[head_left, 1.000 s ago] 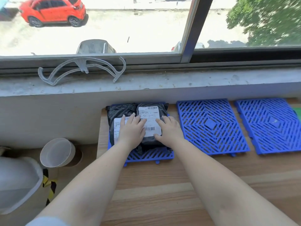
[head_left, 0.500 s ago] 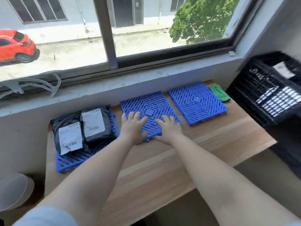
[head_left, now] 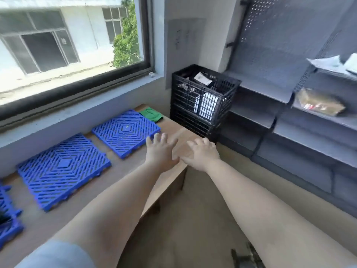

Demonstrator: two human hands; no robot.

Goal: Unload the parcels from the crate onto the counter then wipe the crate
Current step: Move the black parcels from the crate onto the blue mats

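A black lattice crate (head_left: 202,102) stands on a second black crate past the right end of the wooden counter (head_left: 135,171). Parcels with white labels (head_left: 202,79) show inside it and through its side. My left hand (head_left: 159,152) and my right hand (head_left: 201,154) hover side by side over the counter's right end, both empty, fingers loosely spread, short of the crate. A folded green cloth (head_left: 151,114) lies at the counter's far right corner, next to the crate.
Two blue grid mats (head_left: 63,169) (head_left: 126,133) lie on the counter under the window; a third pokes in at the left edge. Grey metal shelves (head_left: 289,117) with a tan packet (head_left: 318,104) stand to the right. Floor lies below the counter's end.
My hands left the two black parcels on the leftmost mat and swept right along the counter toward the crate. My view turned right; those parcels are now out of sight.
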